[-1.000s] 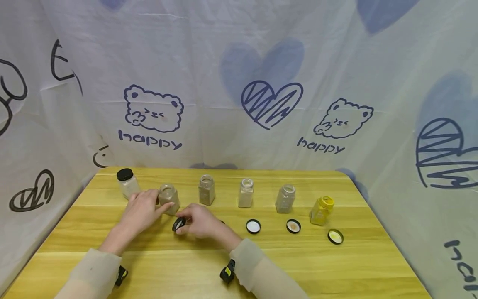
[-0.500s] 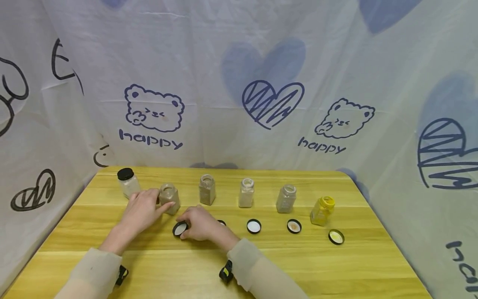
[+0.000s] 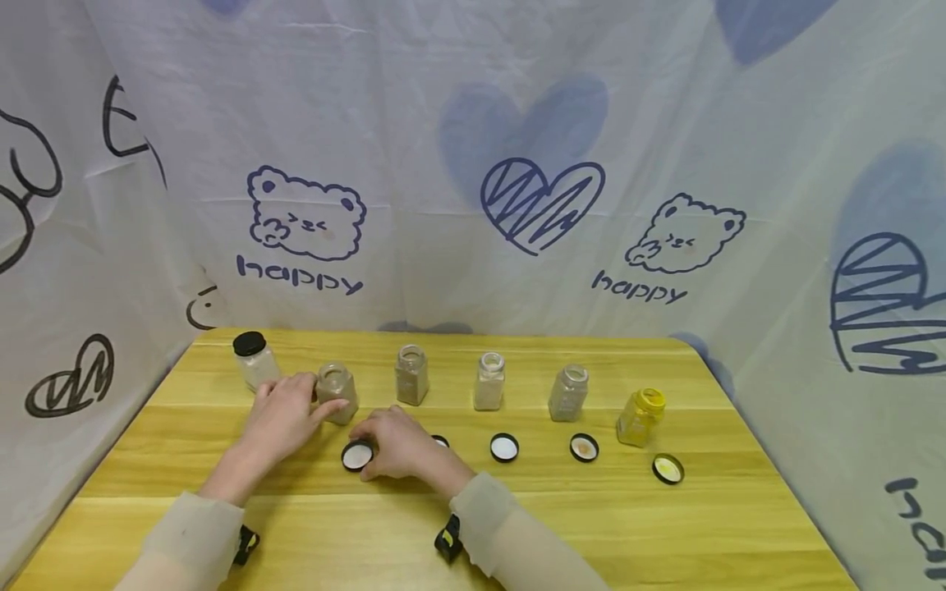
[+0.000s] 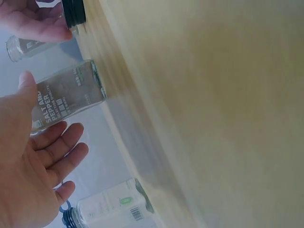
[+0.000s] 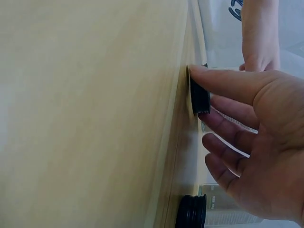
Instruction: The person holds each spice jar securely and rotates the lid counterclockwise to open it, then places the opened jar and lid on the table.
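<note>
My left hand [image 3: 284,414] steadies an open, hexagonal-looking glass spice jar [image 3: 337,394], thumb on one side and fingers on the other. White lettering on this jar [image 4: 66,97] reads "salt and pepper" in the left wrist view, and greyish powder shows inside. Just in front of it, my right hand [image 3: 395,443] pinches a black screw lid [image 3: 358,455] by its edge. The lid lies white inside up at the tabletop; in the right wrist view the thumb is on its near rim and a fingertip at the other side.
A capped jar of white contents [image 3: 254,361] stands left of my left hand. Rightward run several open jars, ending in a yellow one [image 3: 640,417]. Upturned black lids, such as the yellow-lined lid [image 3: 668,469], lie before them on the wooden table [image 3: 355,533]. A printed curtain [image 3: 421,246] hangs behind.
The lid in my right hand has turned from steeply tilted to lying inside up, lowered to the tabletop. My left hand stays at the salt and pepper jar.
</note>
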`<state>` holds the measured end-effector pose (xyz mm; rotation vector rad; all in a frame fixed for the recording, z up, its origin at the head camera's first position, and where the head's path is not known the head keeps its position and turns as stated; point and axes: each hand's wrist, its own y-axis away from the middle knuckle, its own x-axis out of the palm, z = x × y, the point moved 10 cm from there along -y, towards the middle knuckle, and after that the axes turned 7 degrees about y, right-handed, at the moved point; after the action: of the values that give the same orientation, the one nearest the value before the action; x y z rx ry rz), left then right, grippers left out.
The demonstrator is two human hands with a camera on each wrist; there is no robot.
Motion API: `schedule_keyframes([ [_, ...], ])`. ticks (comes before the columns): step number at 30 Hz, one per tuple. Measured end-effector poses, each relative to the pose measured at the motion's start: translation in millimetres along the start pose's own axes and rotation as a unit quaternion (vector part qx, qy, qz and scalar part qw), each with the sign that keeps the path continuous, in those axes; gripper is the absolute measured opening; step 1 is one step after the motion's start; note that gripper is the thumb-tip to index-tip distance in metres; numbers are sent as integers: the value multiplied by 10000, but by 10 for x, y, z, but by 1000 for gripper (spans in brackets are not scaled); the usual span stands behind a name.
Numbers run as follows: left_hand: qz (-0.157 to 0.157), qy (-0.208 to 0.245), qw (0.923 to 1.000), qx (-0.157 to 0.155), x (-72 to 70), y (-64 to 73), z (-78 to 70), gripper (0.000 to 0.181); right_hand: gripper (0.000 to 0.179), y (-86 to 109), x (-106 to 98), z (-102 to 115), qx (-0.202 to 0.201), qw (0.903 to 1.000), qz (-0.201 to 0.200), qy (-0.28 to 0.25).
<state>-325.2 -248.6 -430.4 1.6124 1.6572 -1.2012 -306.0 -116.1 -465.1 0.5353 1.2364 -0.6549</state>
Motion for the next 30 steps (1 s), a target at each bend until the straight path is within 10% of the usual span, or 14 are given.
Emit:
schedule_keyframes([
  [13,-458,239,9987,-29,-183,66,67,70,44,144,-278,-106,209,9825,-724,-1704],
  [23,-2134,388,9758,-277,-719,154,348,56,37,195,-761,-144,4,9399,-2295,-2528],
  [30,-2037,244,9757,-774,-835,116,773,67,38,95,-1007,-118,-74,9056,-2848,-3143],
])
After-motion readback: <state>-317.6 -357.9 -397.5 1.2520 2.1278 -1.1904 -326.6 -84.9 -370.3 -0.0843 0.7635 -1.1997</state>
